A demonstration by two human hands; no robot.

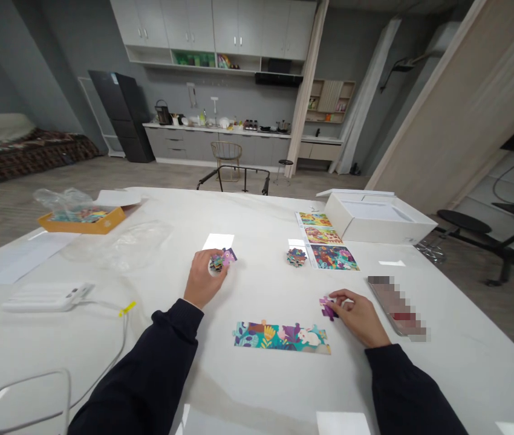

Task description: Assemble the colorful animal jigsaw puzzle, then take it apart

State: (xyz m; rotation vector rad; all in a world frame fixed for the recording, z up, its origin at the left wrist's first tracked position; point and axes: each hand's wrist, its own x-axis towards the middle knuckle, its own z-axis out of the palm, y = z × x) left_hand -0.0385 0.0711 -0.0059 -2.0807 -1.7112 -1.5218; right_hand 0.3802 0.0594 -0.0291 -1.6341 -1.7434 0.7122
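Note:
My left hand [205, 277] is closed on a purple and pink puzzle piece [228, 257], held over a small pile of puzzle pieces [216, 264]. Between thumb and fingers, my right hand [357, 314] pinches another purple puzzle piece [327, 307] close to the tabletop. A joined strip of puzzle [279, 338] lies flat between my forearms, showing a white rabbit and plants on teal. Farther back, a second stack of pieces [296, 257] sits beside a sheet with printed pictures [335, 257].
A white open box [375, 222] stands at the back right, with a phone [395, 308] nearer me. On the left are an orange tray [80, 222] with pieces and plastic, crumpled clear film [136, 244], a white power bank [48, 297] and its cable [123, 338].

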